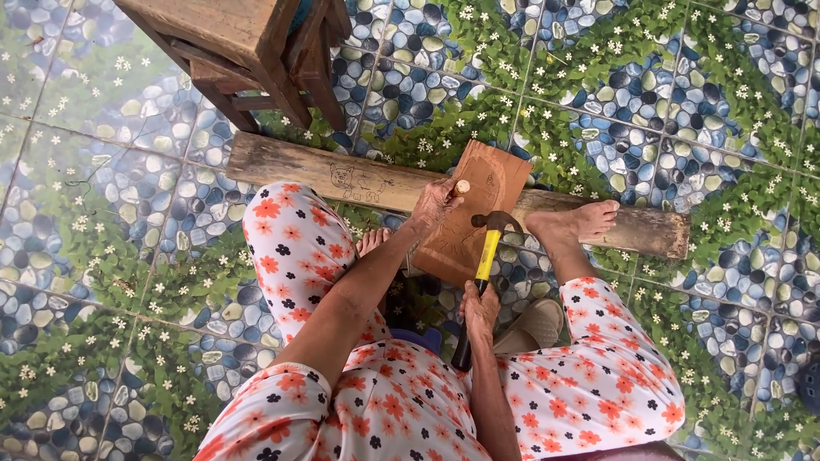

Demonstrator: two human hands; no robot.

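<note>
Floral sleeves and trousers [589, 384] are sitting closest to the lens, knees spread either side of the board [470, 209]. Right hand [480, 309] is gripping a hammer [484, 256] low on its black-and-yellow handle, just below the board; the dark head is hovering over the board's lower right part. Left hand [436, 203] is wrapping around a chisel [462, 186] at the board's left edge, only its pale wooden butt showing; tip hidden, so can't tell whether it's touching the wood. Board is leaning tilted against a long plank [299, 166] that's running behind it, left to right. Right foot [576, 222] is resting on the plank just right of the board. Wooden stool [248, 51] is standing beyond the plank, up-left of the board. Sandal [534, 324] is lying below the board, near the hammer hand.
</note>
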